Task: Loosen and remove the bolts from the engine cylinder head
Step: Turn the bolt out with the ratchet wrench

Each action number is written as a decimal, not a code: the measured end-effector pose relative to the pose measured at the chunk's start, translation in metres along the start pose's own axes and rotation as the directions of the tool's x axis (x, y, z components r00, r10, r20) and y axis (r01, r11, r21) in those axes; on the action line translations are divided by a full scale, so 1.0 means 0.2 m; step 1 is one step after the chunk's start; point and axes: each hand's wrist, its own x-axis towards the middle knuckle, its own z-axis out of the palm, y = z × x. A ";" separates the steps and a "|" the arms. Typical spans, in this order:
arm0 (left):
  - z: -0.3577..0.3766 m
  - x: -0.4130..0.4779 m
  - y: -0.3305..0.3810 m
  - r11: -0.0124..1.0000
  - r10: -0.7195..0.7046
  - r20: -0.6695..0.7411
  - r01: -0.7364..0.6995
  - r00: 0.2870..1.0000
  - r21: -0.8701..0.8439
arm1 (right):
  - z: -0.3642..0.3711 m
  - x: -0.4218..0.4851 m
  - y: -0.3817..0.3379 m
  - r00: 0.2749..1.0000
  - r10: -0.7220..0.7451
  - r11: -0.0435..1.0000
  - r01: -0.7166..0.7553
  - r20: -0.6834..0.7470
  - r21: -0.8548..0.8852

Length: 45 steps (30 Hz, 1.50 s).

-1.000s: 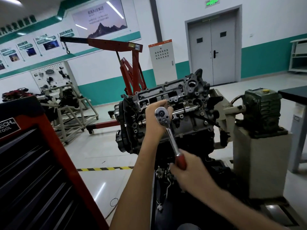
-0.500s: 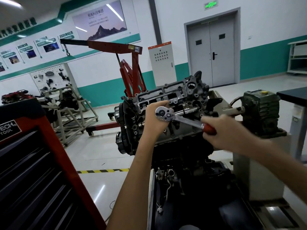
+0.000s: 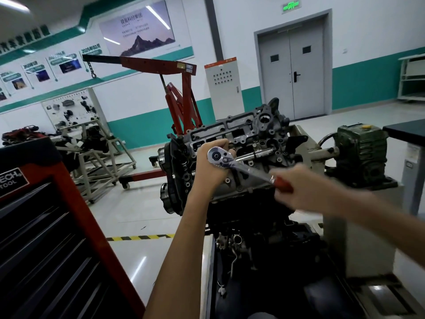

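The left hand [image 3: 210,168] curls round the ratchet [image 3: 246,168] at its round end, the right hand [image 3: 299,192] grips its red handle – grey cylinder head [image 3: 264,132] just behind, tilted

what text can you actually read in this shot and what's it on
"ECH" above "TOOL": label on the red tool cabinet, cut off by the left edge.
"2025年02月": heading on the wall timeline panel.
Mountain poster: heading too blurred to read.
Green exit sign above the door: blurred.
Grey electrical cabinet: text on its red top strip is too small.
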 end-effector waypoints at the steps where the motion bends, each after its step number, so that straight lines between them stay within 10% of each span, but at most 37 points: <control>1: -0.01 0.01 0.02 0.999 0.028 0.028 -0.028 0.999 0.024 | -0.11 0.04 0.03 0.999 -0.033 0.987 0.035 0.012 -0.158; 5: 0.02 -0.01 0.04 0.997 0.060 0.003 -0.060 0.998 0.043 | -0.20 0.07 0.07 0.998 -0.052 0.923 0.034 -0.036 -0.384; 9: 0.04 -0.04 0.00 1.000 -0.003 -0.088 0.002 0.996 -0.011 | 0.24 -0.07 -0.06 0.977 0.102 0.986 -0.075 -0.186 0.151; 14: 0.06 -0.02 0.01 1.000 -0.021 -0.100 0.023 0.995 0.015 | 0.64 -0.07 -0.39 0.937 0.319 0.667 -0.116 -0.141 0.736; 20: -0.02 -0.05 0.02 1.000 0.007 -0.015 -0.007 1.000 -0.004 | 0.16 -0.05 -0.09 0.998 0.057 0.985 -0.050 -0.037 0.167; 26: 0.01 -0.02 0.06 0.999 0.034 0.037 -0.035 0.999 0.030 | -0.22 0.09 0.05 0.998 -0.050 0.918 0.029 -0.042 -0.396; 30: 0.02 -0.04 0.01 0.999 -0.030 -0.098 0.026 0.995 -0.041 | 0.20 -0.06 -0.08 0.981 0.109 0.991 -0.093 -0.161 0.100; 35: 0.06 -0.01 0.02 1.000 -0.026 -0.086 0.026 0.996 0.005 | 0.63 -0.06 -0.39 0.936 0.326 0.661 -0.126 -0.131 0.740; 41: -0.03 -0.04 0.02 0.999 -0.046 0.003 0.046 0.999 0.002 | 0.16 -0.04 -0.08 0.999 0.013 0.986 -0.007 -0.033 0.167; 45: -0.01 -0.04 0.06 1.000 -0.010 0.058 0.010 0.998 0.003 | -0.25 0.12 0.06 0.993 -0.119 0.916 0.114 0.011 -0.385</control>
